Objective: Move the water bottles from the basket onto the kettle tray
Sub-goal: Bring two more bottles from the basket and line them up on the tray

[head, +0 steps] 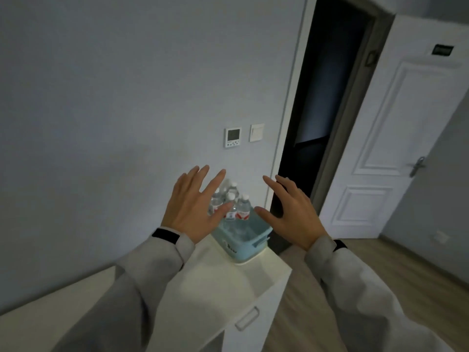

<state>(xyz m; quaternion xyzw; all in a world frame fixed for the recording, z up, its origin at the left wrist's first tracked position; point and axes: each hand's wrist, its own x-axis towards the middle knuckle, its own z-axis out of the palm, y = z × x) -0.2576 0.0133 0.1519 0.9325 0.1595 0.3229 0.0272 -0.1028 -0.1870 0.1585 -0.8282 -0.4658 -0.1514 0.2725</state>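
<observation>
Pale tabletop (215,283) carrying a blue basket (250,241) of water bottles (243,207); left hand (194,205) and right hand (295,212) raised above, each grip spread, empty.

Between my left hand (193,209) and right hand (291,212) the bottles (232,203) stand clear above the basket (253,240) at the cabinet's (228,288) far right corner; the wall (127,97) crowds behind.

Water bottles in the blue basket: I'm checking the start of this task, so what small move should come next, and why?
Probably lower one hand onto a bottle cap and close on its neck. Both the left hand and the right hand are open and empty above the basket, and the water bottles stand upright inside it.
</observation>
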